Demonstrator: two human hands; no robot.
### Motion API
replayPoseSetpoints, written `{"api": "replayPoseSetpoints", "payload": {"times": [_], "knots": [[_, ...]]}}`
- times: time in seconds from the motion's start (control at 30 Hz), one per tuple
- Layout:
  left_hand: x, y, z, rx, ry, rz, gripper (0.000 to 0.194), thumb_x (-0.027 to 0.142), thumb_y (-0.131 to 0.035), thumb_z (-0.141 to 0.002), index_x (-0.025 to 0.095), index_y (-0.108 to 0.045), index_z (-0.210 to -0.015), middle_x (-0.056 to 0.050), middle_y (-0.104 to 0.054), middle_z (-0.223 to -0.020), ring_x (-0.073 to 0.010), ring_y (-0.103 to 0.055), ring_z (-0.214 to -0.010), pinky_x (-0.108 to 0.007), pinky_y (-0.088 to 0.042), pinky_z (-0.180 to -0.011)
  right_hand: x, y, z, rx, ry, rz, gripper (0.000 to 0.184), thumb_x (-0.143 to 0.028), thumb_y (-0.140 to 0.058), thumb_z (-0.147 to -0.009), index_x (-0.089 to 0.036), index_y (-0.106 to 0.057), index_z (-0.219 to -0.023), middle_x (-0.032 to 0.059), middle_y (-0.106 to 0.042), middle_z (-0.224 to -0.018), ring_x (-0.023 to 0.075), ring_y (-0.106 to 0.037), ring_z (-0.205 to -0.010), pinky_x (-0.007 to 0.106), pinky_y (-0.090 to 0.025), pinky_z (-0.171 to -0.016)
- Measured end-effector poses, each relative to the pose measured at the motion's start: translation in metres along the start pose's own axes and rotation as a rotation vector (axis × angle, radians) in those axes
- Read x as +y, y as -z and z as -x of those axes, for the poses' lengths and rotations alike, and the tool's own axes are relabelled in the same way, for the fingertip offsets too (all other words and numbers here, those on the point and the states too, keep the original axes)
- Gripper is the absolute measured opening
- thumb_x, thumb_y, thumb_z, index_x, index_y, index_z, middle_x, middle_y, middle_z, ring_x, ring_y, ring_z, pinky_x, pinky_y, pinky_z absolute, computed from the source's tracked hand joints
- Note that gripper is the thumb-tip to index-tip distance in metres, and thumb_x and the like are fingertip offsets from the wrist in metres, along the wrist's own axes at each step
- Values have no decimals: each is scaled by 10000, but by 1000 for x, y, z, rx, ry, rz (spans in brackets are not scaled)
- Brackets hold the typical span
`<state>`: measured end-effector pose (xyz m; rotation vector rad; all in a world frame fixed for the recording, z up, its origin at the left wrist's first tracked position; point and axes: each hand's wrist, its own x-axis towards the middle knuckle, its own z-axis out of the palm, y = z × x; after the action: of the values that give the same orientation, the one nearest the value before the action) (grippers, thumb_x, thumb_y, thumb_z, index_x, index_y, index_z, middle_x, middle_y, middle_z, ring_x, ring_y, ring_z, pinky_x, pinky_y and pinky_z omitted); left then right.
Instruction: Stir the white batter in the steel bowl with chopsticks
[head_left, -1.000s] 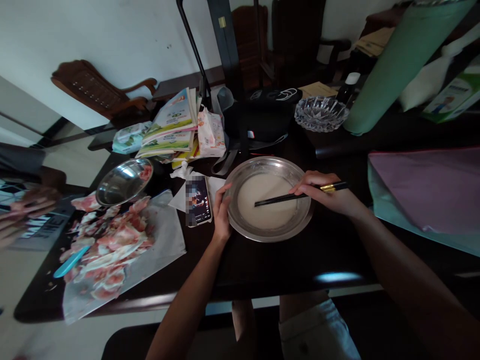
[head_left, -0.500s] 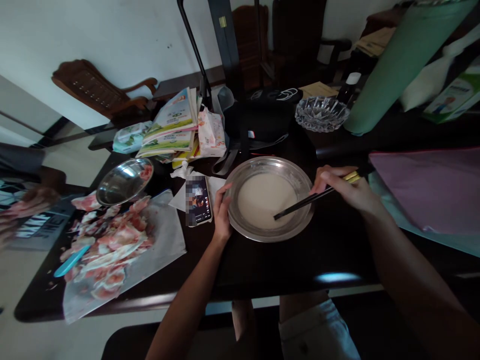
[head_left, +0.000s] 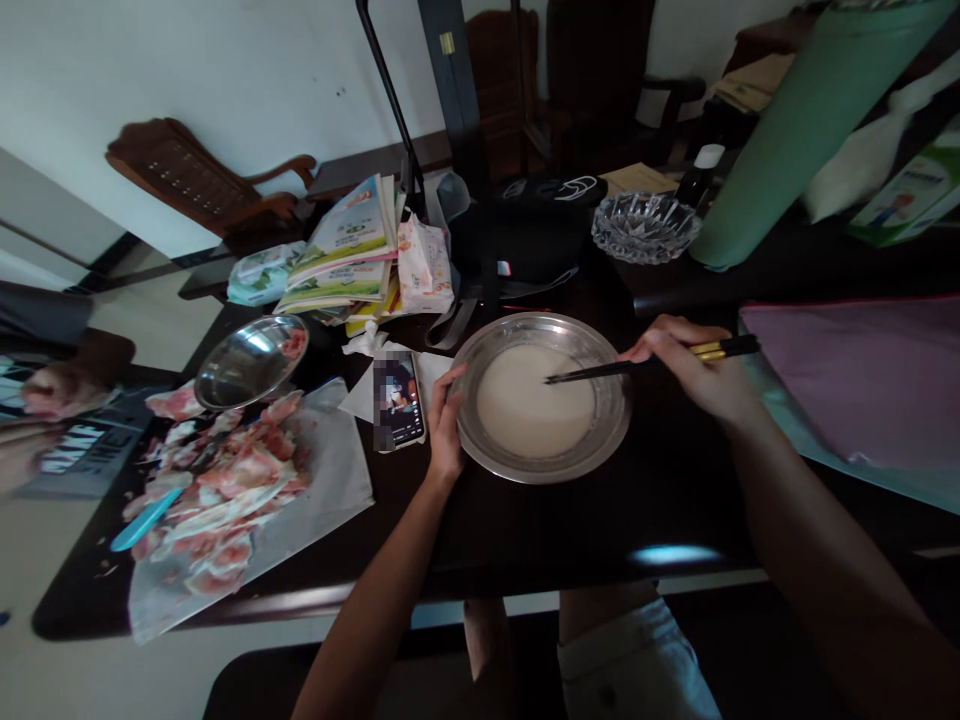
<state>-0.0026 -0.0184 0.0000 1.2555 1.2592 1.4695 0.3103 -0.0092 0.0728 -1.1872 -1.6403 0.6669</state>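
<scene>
A wide steel bowl [head_left: 480,455] stands on the dark table in front of me, holding a pale, milky batter-like liquid [head_left: 529,410]. My left hand [head_left: 447,425] is closed against the bowl's left side, fingers over the rim and thumb hidden. In my right hand [head_left: 686,365] is a pair of black chopsticks [head_left: 600,371] with gold bands. They slant low across the bowl's right rim, and their tips are at the liquid's surface near its middle. Left of the bowl a phone [head_left: 399,400] with a lit screen lies on white paper.
Pieces of raw meat [head_left: 240,480] and a blue-handled knife [head_left: 146,520] lie on a plastic sheet at left, beside a tilted steel bowl [head_left: 251,365]. Another person's hand [head_left: 56,390] is at far left. Behind are books [head_left: 341,245], a glass ashtray [head_left: 645,228] and a green cylinder [head_left: 810,140].
The chopstick tips have moved from the near part of the liquid towards its middle, and the chopsticks lie flatter. My right hand has shifted slightly; my left hand stays on the bowl.
</scene>
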Motion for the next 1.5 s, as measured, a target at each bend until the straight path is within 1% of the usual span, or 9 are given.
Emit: {"api": "replayPoseSetpoints", "payload": {"times": [0.07,0.2,0.43,0.63,0.83,1.0,1.17,1.33,1.5], "knots": [[1,0,0,2,2,-8,375,466,-601,-881,238,-693,-1164,-74,-699,-1234,-288,-628,-1195,-436,-493,-1046,-2,8,0,12,-37,-93,479,-625,-602,-934,-275,-702,-623,26,-727,-666,227,-675,-707,421,-472,-805],[1,0,0,7,-10,-24,383,476,-598,-877,237,-695,-1159,-72,-696,-1220,-286,-617,-1203,-437,-481,-1061,-5,10,2,-119,-69,-191,466,-578,-620,-940,-265,-706,-606,23,-710,-631,215,-674,-665,397,-481,-732],[2,-1,0,26,-31,-11,384,488,-624,-865,225,-712,-1131,-69,-707,-1199,-285,-621,-1200,-415,-489,-1047,-1,-20,3,-309,114,-25,330,-503,-617,-963,-275,-774,-783,23,-805,-821,220,-737,-791,365,-515,-743],[-2,0,-1,17,-18,6,373,485,-628,-873,235,-712,-1136,-63,-704,-1216,-272,-628,-1179,-407,-491,-1034,2,-18,1,-147,132,113,297,-485,-625,-964,-283,-753,-788,17,-794,-815,222,-723,-791,391,-488,-782],[-3,1,-1,14,-28,-9,392,500,-614,-879,233,-709,-1149,-63,-707,-1198,-269,-629,-1154,-409,-490,-1023,3,11,1,45,-12,-72,465,-593,-607,-943,-271,-712,-625,22,-712,-637,223,-685,-702,412,-489,-767],[-2,0,-1,21,-33,-22,381,484,-610,-879,232,-706,-1149,-66,-696,-1210,-268,-616,-1175,-403,-468,-1047,-3,10,2,-116,-63,-143,476,-617,-620,-921,-278,-725,-604,19,-725,-628,212,-677,-653,384,-513,-703],[-3,0,-1,20,-25,-1,387,488,-607,-876,238,-699,-1156,-63,-689,-1224,-275,-610,-1199,-416,-460,-1068,-6,-15,3,-338,94,-34,384,-557,-619,-942,-268,-785,-750,26,-808,-785,209,-736,-767,356,-526,-727],[-3,1,-1,9,-9,8,397,488,-621,-869,237,-701,-1165,-66,-692,-1234,-277,-613,-1202,-408,-474,-1056,-1,-26,3,-242,140,104,302,-486,-625,-960,-277,-776,-802,13,-810,-817,212,-733,-786,382,-485,-773],[-4,1,-1,23,-2,18,380,468,-626,-860,235,-714,-1147,-66,-702,-1234,-276,-622,-1194,-413,-485,-1050,1,-6,1,-7,53,72,398,-544,-594,-966,-278,-747,-713,15,-763,-722,225,-698,-750,407,-476,-798]]}}
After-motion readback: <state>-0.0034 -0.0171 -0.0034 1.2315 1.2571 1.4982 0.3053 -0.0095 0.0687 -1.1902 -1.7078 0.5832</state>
